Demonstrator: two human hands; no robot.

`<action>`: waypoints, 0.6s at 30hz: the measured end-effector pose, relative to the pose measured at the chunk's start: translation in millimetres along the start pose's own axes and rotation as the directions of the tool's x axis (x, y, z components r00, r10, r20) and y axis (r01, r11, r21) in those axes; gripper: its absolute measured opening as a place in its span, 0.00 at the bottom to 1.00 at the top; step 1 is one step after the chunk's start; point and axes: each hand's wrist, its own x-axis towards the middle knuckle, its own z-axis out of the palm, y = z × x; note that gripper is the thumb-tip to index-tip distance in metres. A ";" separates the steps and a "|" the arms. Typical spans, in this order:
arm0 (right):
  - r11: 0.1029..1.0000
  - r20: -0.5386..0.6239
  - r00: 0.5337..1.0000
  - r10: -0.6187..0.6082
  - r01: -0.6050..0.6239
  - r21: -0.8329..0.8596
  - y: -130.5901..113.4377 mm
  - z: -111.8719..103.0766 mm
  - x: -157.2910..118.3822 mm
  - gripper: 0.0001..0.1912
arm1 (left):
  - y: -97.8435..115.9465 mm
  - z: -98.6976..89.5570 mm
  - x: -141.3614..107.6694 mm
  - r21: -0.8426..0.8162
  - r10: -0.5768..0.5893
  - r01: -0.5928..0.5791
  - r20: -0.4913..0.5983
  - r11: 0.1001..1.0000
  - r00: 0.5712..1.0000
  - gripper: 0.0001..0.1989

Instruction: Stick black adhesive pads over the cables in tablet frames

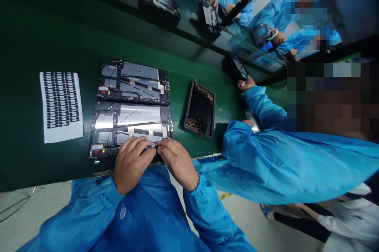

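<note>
Two opened tablet-like devices with bare innards lie side by side on the green table. My hands are over the front right part of the nearer device [142,116], which shows silver plates, black strips and thin black cables. My left hand [133,161] has its fingers bent and drawn together at the device's front edge. Close beside it, my right hand [178,162] pinches at the same spot, its fingertips almost meeting the left ones. What the fingertips hold is small and hidden. Behind lies the farther device [139,72], untouched.
A black tray [211,129] of thin black cables with gold ends stands right of the devices. At left lies a white sheet of black stickers [61,104]. A co-worker's sleeve [260,106] reaches in from the right. More devices [160,3] stand on the line beyond.
</note>
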 end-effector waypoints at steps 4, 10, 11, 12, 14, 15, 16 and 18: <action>0.988 -0.117 0.992 0.056 -0.039 0.147 3.8 -0.8 -5.6 0.07 | 1.8 2.0 1.7 0.012 0.013 -0.013 -0.006 1.000 1.000 0.03; 0.965 -0.193 0.968 0.159 -0.111 0.238 8.5 2.6 -15.3 0.06 | 3.9 -0.1 4.8 0.025 0.016 -0.016 -0.018 1.000 1.000 0.02; 0.967 -0.188 0.970 0.156 -0.110 0.231 8.5 3.3 -15.0 0.06 | 3.9 -0.2 4.9 0.027 0.014 -0.013 -0.020 1.000 1.000 0.02; 0.969 -0.184 0.972 0.148 -0.106 0.223 8.4 3.8 -14.2 0.06 | 4.0 -0.1 5.0 0.029 0.012 -0.011 -0.022 1.000 1.000 0.02; 0.975 -0.182 0.975 0.129 -0.091 0.203 7.6 4.2 -11.6 0.06 | 3.9 0.4 4.8 0.030 0.008 -0.008 -0.021 1.000 1.000 0.02; 0.977 -0.178 0.976 0.123 -0.088 0.193 7.2 4.1 -10.2 0.05 | 3.9 0.7 4.7 0.031 0.009 -0.008 -0.020 0.999 1.000 0.02; 0.979 -0.173 0.977 0.122 -0.089 0.184 6.7 3.8 -9.0 0.05 | 4.0 1.2 4.5 0.032 0.006 -0.006 -0.020 0.999 1.000 0.02; 0.980 -0.161 0.979 0.125 -0.096 0.173 6.0 3.0 -7.5 0.05 | 4.1 2.4 4.1 0.034 0.002 -0.002 -0.021 0.999 1.000 0.03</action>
